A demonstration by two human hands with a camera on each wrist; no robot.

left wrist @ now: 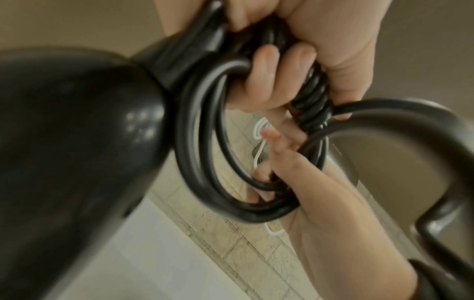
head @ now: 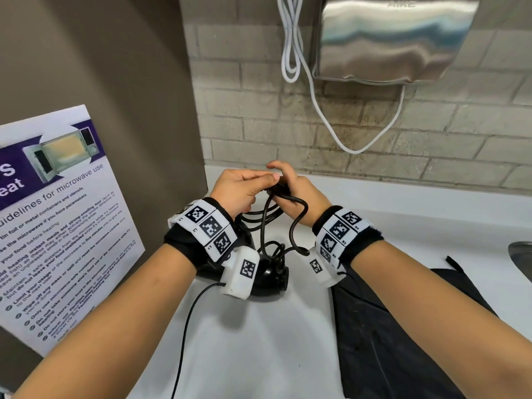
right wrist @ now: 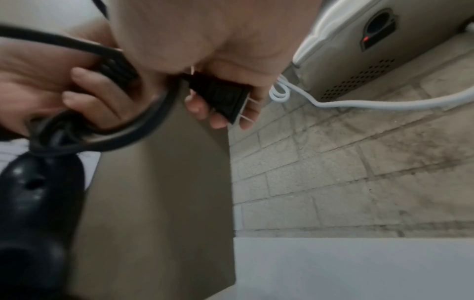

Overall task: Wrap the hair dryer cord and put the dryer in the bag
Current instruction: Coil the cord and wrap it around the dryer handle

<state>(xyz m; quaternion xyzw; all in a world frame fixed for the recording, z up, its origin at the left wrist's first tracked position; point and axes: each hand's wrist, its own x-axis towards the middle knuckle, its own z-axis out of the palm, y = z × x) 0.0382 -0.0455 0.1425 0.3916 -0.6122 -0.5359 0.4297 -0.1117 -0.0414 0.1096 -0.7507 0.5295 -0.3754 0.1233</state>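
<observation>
Both hands meet above the white counter (head: 259, 341). My left hand (head: 241, 188) grips the coiled black cord (head: 299, 223), its fingers (left wrist: 269, 81) curled round the tightly wound middle of the bundle (left wrist: 310, 97). My right hand (head: 299, 197) pinches the black two-pin plug (right wrist: 220, 99) at the cord's free end, next to the left hand (right wrist: 51, 81). Loose loops (left wrist: 202, 142) hang down to the black hair dryer (head: 267, 277), which sits low under my left wrist; it is blurred in both wrist views. The black bag (head: 388, 326) lies flat on the counter below my right forearm.
A steel wall hand dryer (head: 388, 38) with a drooping white cable (head: 316, 105) hangs on the brick wall ahead. A microwave guidelines poster (head: 57, 211) leans at the left. A sink rim (head: 521, 260) shows at the right edge. A thin black wire (head: 187, 326) trails from my left wrist.
</observation>
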